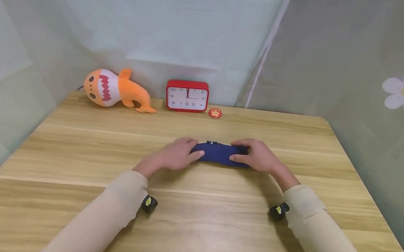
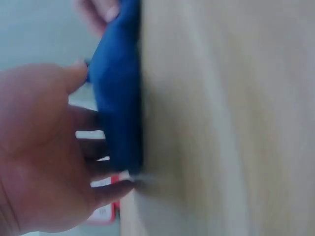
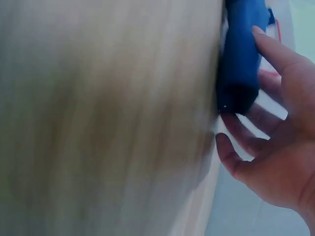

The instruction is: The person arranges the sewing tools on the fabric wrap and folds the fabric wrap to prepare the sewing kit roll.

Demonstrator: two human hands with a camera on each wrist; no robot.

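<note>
A long dark blue bundle (image 1: 217, 154), fabric-like, lies crosswise on the wooden table in the head view. Its exact kind is unclear. A small dark piece with a shiny rim (image 1: 211, 142) shows at its back edge. My left hand (image 1: 176, 155) holds the left end, thumb on the near side and fingers behind. At the other end, my right hand (image 1: 260, 157) grips it the same way. The left wrist view has the bundle (image 2: 115, 93) between thumb and fingers, blurred. In the right wrist view, the bundle's rounded end (image 3: 238, 93) sits within the curved fingers.
An orange and white plush shark (image 1: 117, 89) lies at the table's back left. Beside it stand a red-framed clock (image 1: 187, 96) and a small round red badge (image 1: 215, 113) with a star. Pale curtains (image 1: 183, 25) surround the wooden table (image 1: 206, 225).
</note>
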